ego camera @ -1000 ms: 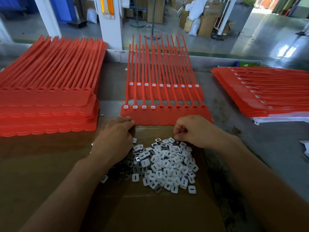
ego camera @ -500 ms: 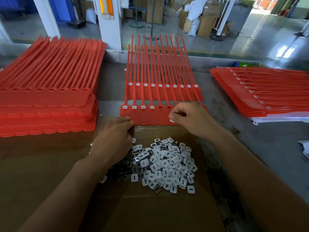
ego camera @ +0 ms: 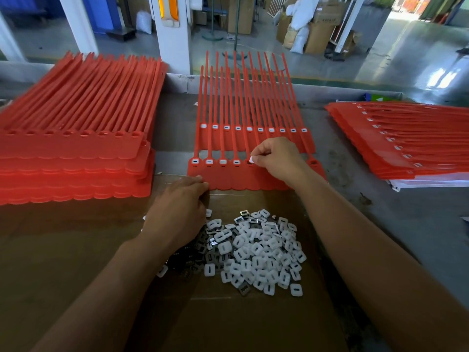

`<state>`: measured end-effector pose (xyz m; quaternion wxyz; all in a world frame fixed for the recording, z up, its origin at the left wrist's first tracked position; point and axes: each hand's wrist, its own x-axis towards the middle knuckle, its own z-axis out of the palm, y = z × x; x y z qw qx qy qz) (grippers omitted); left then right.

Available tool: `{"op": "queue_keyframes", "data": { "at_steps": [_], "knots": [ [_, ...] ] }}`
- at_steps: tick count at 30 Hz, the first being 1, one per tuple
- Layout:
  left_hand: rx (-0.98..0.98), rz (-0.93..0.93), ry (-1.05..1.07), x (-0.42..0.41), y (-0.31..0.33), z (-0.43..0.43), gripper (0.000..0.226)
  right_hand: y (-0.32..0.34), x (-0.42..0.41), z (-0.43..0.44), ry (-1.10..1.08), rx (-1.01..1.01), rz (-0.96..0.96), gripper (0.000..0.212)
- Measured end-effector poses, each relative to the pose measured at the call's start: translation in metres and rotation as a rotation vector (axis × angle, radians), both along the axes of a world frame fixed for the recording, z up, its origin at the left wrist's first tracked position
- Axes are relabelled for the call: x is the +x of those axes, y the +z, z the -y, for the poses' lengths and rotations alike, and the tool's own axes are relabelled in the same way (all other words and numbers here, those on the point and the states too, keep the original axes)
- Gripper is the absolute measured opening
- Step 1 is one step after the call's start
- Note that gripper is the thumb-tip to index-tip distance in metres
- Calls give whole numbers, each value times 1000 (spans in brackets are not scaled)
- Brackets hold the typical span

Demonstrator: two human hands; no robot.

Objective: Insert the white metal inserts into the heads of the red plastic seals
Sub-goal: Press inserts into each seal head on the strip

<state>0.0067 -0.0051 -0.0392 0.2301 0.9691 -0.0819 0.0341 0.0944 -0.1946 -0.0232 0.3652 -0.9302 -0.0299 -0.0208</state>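
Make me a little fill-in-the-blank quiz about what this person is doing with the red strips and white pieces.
The right hand pinches one white ____ above the front strip.
Left of that hand, ____ heads of this strip already show inserts.
The loose pile of inserts lies on brown ____.
Missing words: insert; four; cardboard.

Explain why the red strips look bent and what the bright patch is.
Head view: the wide-angle lens bows straight lines, so the stack of red seals fans outward; daylight glares off the shiny floor; the left hand shadows part of the insert pile; the right hand, pinching a white insert, is evenly lit.
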Motion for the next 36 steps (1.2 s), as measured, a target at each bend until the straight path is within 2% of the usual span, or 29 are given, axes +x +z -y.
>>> {"op": "queue_keyframes", "data": {
  "at_steps": [6, 12, 17, 21, 24, 26, 30, 33, 36],
  "knots": [
    [-7, 4, 2, -1, 0, 0, 43, -3, 4, -3, 25, -34, -20, 12],
    [-9, -8, 4, -1, 1, 0, 43, -2, 7, -7, 38, -181, -10, 12],
    [-11, -19, 4, -1, 2, 1, 42, 1, 8, -9, 34, -216, -21, 10],
    [-8, -28, 2, -1, 2, 1, 43, 0, 8, -10, 3, -177, -28, 3],
    [-11, -29, 3, -2, 1, 0, 43, 3, 8, -11, -56, -114, -41, 24],
    [-11, -27, 0, -2, 1, 0, 43, 7, 10, -12, -97, -68, -104, 29],
    [-19, -22, 4, -1, 1, 0, 43, 13, 19, -13, -101, -85, -236, 16],
    [-24, -17, 7, -1, 0, 0, 42, 14, 24, -12, -143, -16, -287, 34],
    [-15, -13, 8, -1, -1, 0, 43, 13, 27, -12, -154, 19, -309, 38]
  ]
}}
